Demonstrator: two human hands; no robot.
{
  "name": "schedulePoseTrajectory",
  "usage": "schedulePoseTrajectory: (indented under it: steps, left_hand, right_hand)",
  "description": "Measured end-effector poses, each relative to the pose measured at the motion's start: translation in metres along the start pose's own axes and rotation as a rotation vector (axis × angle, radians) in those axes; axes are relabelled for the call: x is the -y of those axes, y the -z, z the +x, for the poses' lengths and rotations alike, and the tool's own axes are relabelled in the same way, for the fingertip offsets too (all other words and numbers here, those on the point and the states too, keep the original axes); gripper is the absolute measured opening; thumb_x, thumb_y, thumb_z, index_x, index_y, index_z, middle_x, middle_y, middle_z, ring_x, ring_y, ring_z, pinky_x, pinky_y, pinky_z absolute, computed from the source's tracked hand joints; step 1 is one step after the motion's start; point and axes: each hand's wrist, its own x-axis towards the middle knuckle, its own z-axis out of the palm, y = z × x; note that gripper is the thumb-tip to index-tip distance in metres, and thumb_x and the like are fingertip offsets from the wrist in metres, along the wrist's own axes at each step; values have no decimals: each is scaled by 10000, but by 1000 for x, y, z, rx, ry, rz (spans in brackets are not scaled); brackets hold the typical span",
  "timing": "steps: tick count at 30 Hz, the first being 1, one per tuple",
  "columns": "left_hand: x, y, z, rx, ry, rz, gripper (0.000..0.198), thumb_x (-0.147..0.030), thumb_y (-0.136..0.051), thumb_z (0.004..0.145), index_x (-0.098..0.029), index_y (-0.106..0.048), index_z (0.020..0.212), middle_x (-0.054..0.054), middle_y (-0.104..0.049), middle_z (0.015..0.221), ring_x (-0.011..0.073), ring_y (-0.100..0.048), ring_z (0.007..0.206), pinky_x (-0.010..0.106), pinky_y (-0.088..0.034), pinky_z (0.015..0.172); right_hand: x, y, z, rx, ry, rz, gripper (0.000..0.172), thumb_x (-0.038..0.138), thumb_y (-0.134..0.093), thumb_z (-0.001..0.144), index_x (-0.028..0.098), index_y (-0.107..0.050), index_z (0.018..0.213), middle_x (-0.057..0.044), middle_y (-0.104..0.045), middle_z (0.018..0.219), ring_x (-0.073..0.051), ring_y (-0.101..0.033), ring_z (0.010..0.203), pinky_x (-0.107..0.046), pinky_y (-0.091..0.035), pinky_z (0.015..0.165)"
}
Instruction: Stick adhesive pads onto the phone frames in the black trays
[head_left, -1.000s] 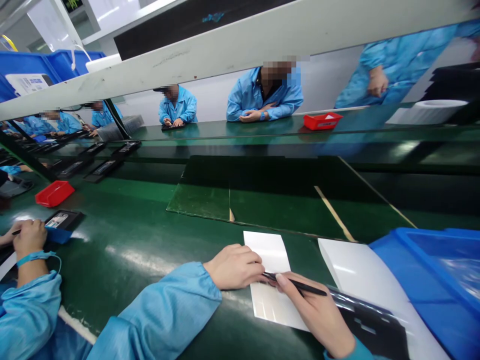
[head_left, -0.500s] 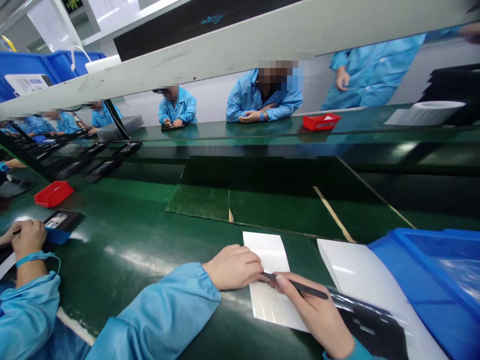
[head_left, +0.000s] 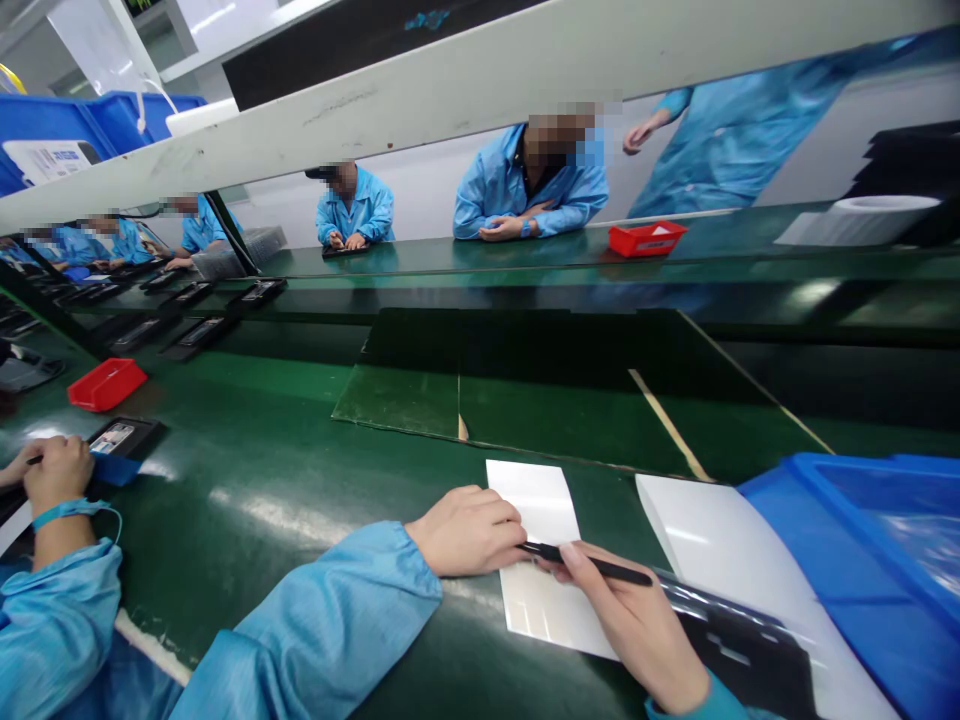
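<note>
We see our left hand (head_left: 469, 530) resting on the green work surface (head_left: 262, 480) at the left edge of a white sheet (head_left: 541, 520). Its fingers are curled in tight, and the fingertips press on the sheet; we cannot tell whether they pinch anything. Our right hand (head_left: 637, 625) comes in from the lower right and grips a slim black tool (head_left: 600, 567) between thumb and fingers. The tool lies almost flat over the sheet, and its tip meets the left hand's fingertips about the middle of the sheet. The sheet lies flat on the surface near our edge of it, its long side running away from us. Just to its right lies a larger white sheet (head_left: 720, 550), partly under a black tray (head_left: 750, 655) that sits below our right wrist. A blue bin (head_left: 877, 520) stands at the far right, touching the larger sheet. To the left, well apart from us, a neighbour's hand (head_left: 52, 470) with a blue wrist strap rests beside a black device (head_left: 124, 440), and a red tray (head_left: 105, 385) sits just beyond it. Across the line, co-workers in blue coats (head_left: 525, 190) sit at the far bench, where a second red tray (head_left: 645, 240) stands.
</note>
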Motion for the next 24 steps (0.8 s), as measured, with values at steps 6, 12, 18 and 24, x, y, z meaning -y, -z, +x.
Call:
schedulePoseTrajectory:
  steps: [6,12,18,24]
  left_hand:
    - [0,2,-1,6,3,-7,243,-356,-495,994,-178,-654,950,28,-674,950,158,-606,897,285,-435,740]
    - [-1,0,0,36,-2,13,317,-390,-448,1013,-181,-671,927,40,-666,945,156,-599,904,292,-432,752]
    - [1,-2,-1,-4,-6,2,308,-397,-445,1015,-195,-671,958,27,-670,971,142,-599,908,281,-432,754]
    - [-1,2,0,1,-1,1,267,-336,-434,1020,-189,-654,990,27,-673,984,138,-602,903,281,-434,744]
  right_hand:
    - [-4,2,0,42,29,22,425,523,-563,922,195,-732,712,-61,-723,742,-237,-670,702,-295,-526,688]
    - [-13,6,2,110,112,-9,373,462,-574,932,200,-719,709,-48,-718,742,-213,-661,668,-273,-523,662]
    - [-13,6,3,89,101,-17,420,482,-544,946,203,-721,687,-59,-723,753,-224,-671,695,-279,-531,664]
    - [-5,4,1,48,47,-8,468,551,-544,928,209,-734,671,-65,-728,736,-242,-676,683,-308,-537,669]
